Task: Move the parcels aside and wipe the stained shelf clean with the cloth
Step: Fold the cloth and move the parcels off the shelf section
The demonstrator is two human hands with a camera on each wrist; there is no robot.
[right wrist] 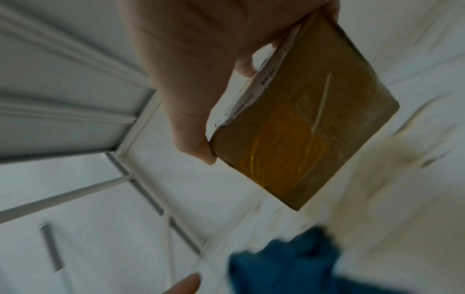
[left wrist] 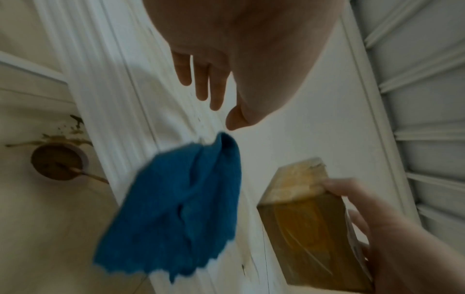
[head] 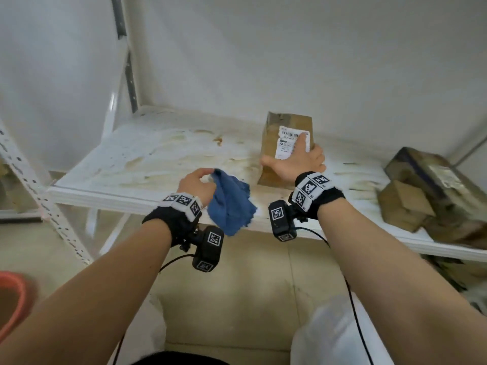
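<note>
Cardboard parcel clasped by right hand, thumb at 9 o'clock; blue cloth pinched at 3 o'clock of left hand

A brown taped cardboard parcel with a white shipping label stands upright mid-shelf, gripped by the right hand. The white shelf carries brownish stains. A crumpled blue cloth hangs from the left hand at the shelf's front edge.
</note>
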